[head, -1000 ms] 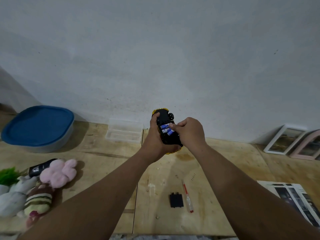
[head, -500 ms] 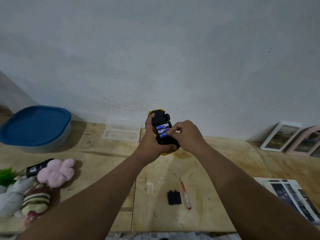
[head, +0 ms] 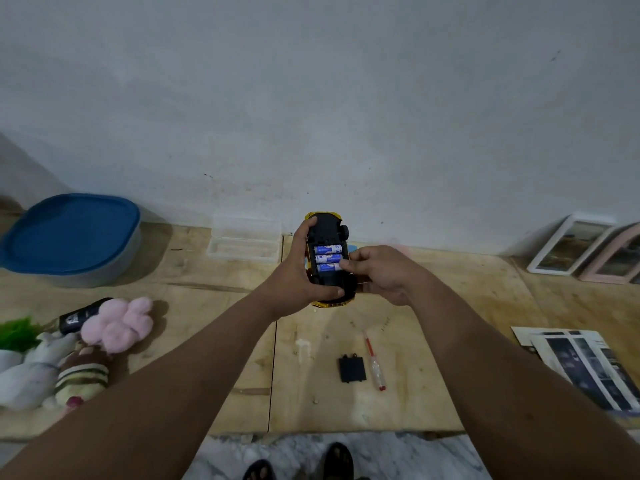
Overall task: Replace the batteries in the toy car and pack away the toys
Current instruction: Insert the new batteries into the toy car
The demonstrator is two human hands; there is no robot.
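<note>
Since half a second ago: right hand shifted from over the batteries to their right end, thumb tip touching the nearest cell; fingers curled, whether they clasp anything cannot be told. Left hand: grip clamped round the upturned toy car, held above the tabletop. Three batteries seated in the open bay. Battery cover and screwdriver lie on the tabletop nearer the person. Plush toys lie to the left.
</note>
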